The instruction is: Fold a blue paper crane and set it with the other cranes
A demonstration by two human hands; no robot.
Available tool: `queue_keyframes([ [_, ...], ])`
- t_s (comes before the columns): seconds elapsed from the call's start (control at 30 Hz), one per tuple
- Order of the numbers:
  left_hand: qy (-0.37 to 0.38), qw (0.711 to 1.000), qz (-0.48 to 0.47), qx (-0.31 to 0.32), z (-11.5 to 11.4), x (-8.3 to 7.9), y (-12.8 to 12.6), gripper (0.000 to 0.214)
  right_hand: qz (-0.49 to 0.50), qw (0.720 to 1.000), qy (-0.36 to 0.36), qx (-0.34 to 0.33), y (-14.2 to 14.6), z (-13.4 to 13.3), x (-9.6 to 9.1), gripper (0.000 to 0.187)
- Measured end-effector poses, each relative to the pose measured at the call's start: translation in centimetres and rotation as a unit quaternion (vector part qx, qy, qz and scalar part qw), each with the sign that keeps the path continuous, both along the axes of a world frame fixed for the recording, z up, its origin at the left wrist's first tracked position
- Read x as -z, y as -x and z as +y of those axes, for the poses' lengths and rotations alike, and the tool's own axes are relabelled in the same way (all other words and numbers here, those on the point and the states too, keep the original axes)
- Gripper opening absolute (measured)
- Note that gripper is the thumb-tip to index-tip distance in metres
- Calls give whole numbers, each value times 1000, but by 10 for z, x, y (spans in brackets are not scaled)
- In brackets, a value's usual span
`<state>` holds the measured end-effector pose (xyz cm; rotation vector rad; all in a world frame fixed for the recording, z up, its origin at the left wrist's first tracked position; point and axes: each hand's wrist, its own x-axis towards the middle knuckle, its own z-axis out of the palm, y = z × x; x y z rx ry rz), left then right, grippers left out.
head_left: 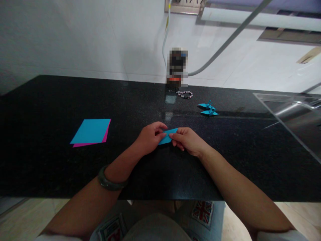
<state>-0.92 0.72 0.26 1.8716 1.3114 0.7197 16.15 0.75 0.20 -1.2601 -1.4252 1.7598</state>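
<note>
Both hands meet mid-desk on one small piece of blue paper. The left hand pinches its left end btwn thumb and fingertips. The right hand pinches the right end the same way, so each grip is pressed together on the sheet. The paper sits low over the black desk, approx centre, near the front edge; can't tell if it touches.

Progress, as I judge it: early to mid. The sheet is folded down to a flat, narrow, pointed shape w/ crisp edges, but no wings or neck show. One finished paper crane, same blue, stands further back to the right, well apart from the hands. Spare sheets lie flat to the left, a blue square over a pink one, slightly offset and unfolded.

Materials: the paper is thin, matte and sharp-cornered. The desk is dark speckled stone, polished enough to mirror the wall. A bead bracelet lies by the back edge, and a smooth dark-green bangle rings the left wrist. A steel sink is at far right.
</note>
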Motion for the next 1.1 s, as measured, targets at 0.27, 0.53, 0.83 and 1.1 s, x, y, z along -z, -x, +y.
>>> queue_keyframes([
  [0.27, -237, 956, 171, 16, -5, -8, -3, 17, -21, 995, 20, 98, 1, 1, 0, 31],
  [0.53, -258, 924, 257, 116, -3, -8, -4, 22, -84, 995, -17, 49, -2, 5, 5, 29],
  [0.83, -238, 913, 310, 120, -1, -3, -3, 24, -264, 835, -478, -69, -9, 0, -8, 15],
  [1.1, -164, 943, 277, 84, -6, -7, -1, 20, -332, 808, -465, -145, -6, 4, 0, 13],
])
